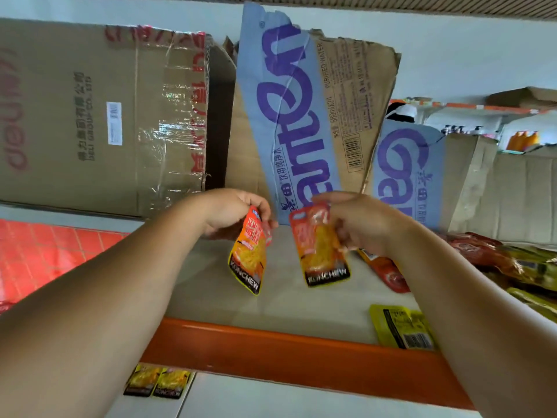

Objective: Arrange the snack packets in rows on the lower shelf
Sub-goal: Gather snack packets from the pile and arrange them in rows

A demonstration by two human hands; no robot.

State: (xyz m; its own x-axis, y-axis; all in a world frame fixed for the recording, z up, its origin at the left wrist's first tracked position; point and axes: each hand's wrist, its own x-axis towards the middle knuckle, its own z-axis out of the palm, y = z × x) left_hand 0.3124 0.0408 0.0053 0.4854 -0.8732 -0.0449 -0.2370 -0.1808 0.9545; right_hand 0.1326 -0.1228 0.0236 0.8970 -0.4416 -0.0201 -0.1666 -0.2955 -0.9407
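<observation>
My left hand (232,211) pinches the top of an orange-and-yellow KONCHEW snack packet (248,260) that hangs above the upper shelf (283,300). My right hand (364,223) grips a second, matching packet (322,254) by its top edge, a little to the right of the first. Both packets dangle free of the shelf surface. On the lower shelf (271,399), two yellow KONCHEW packets (158,381) lie side by side near its left end.
An orange shelf lip (286,348) runs across the front. A yellow packet (402,325), a red packet (387,271) and a pile of red and green packets (512,263) lie at right. Cardboard boxes (99,116) and blue flattened cartons (289,116) stand behind.
</observation>
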